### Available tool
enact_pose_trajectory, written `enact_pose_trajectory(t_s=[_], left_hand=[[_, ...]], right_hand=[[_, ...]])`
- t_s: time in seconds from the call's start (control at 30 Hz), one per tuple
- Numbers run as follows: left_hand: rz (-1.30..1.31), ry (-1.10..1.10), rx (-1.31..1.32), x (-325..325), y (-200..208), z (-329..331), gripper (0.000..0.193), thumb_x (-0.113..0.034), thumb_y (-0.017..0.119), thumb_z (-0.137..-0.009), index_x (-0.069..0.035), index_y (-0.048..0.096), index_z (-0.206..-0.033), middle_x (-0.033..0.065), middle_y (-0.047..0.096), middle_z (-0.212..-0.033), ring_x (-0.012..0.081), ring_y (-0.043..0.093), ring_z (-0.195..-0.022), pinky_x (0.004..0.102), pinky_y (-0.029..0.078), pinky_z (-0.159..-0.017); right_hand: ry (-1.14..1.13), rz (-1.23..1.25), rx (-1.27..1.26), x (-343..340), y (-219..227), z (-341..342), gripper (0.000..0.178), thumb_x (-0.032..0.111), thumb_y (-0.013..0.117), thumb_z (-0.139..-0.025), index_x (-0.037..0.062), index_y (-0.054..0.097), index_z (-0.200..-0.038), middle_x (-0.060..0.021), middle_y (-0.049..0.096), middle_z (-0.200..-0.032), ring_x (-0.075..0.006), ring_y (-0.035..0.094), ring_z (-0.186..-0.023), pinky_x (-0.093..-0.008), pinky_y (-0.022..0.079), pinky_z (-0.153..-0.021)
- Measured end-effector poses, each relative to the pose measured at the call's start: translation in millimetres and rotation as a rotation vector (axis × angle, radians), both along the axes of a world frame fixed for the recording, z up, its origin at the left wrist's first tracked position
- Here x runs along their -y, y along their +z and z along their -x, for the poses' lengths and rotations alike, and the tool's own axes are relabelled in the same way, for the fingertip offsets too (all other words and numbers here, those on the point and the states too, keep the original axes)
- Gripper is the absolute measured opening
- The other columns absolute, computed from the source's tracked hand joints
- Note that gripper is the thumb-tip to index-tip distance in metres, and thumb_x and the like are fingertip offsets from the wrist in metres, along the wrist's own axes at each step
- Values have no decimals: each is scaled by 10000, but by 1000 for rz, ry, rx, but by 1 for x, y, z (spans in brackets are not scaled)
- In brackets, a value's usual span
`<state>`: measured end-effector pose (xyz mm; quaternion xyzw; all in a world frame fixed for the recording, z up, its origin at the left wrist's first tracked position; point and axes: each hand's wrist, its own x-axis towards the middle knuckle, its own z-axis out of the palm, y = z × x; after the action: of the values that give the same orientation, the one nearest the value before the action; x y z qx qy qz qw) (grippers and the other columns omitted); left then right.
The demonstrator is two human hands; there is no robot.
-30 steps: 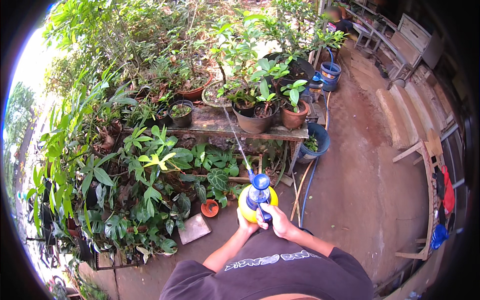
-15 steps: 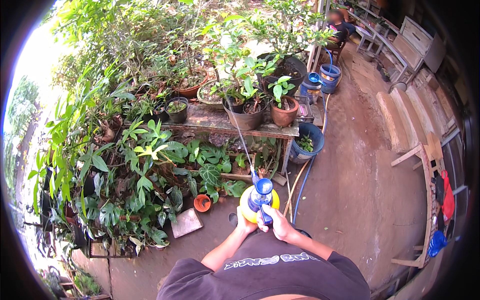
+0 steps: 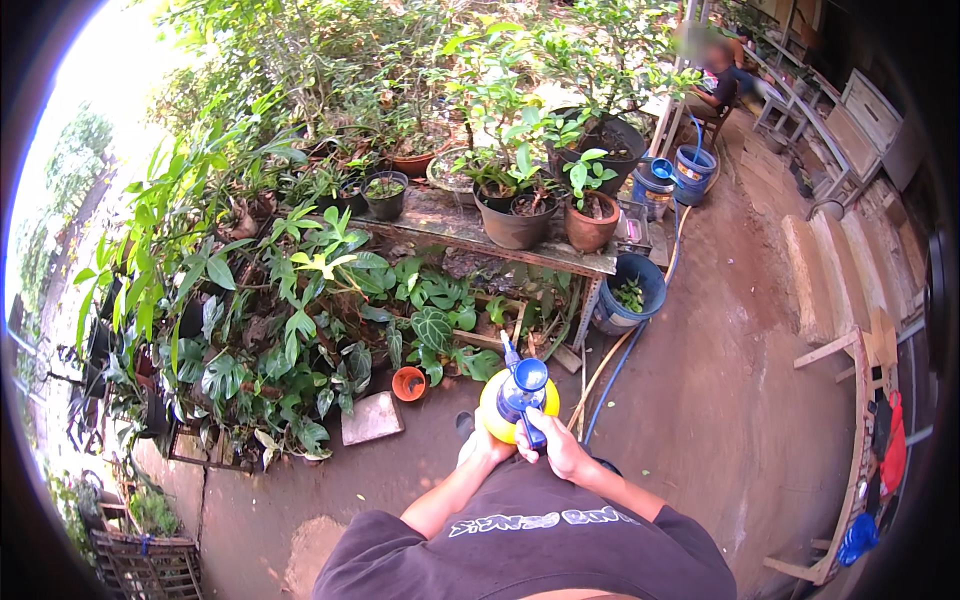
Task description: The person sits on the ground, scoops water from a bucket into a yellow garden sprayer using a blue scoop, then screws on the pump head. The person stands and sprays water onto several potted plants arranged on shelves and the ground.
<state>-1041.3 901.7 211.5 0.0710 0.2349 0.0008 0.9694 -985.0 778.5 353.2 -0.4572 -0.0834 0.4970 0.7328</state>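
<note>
A pump sprayer [image 3: 492, 404] with a round yellow tank and a blue top is held in front of my body, its blue nozzle pointing away toward the plants. My left hand [image 3: 483, 446] is closed around the left and near side of the tank, bearing it. My right hand [image 3: 562, 444] is wrapped round the blue handle at the top. No stream shows at the nozzle. Beyond it grow broad-leaved green plants [image 3: 432, 328] under a wooden bench [image 3: 450, 236]. On the bench stand a wide brown pot [image 3: 515, 228] and a terracotta pot [image 3: 591, 228].
An orange pot [image 3: 409, 384] lies tipped on the ground beside a flat pale slab [image 3: 372, 418]. A blue bucket [image 3: 640, 300] stands at the bench's right end, near hoses [image 3: 612, 385]. Farther off, a person [image 3: 718, 85] sits. Steps [image 3: 815, 275] and a wooden rack [image 3: 850, 450] line the right.
The thin water jet from the nozzle is no longer visible. The surroundings have shifted mostly rightward in view, while both hands keep their hold on the sprayer.
</note>
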Motion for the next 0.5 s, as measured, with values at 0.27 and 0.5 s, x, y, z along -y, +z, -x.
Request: enact_pose_trajectory(t_s=[0.27,0.5], left_hand=[[-91,40,-142,5,8,16,675,-590,340,-830,-99,456,-1278,131,508,-1264,323,493,-1120,487,386,-954],[-39,31,-49,-1,7,26,652,-559,293,-855,-95,449,-1286,125,535,-1230,301,536,-1039,463,452,-852]], right_hand=[[37,-19,-20,3,-4,12,315,306,405,-951,33,518,-843,-27,502,-662,-105,463,-513,-231,379,-501],[-5,-35,-33,-2,-4,21,339,332,405,-945,31,507,-826,-35,501,-659,-111,467,-506,-240,390,-500]])
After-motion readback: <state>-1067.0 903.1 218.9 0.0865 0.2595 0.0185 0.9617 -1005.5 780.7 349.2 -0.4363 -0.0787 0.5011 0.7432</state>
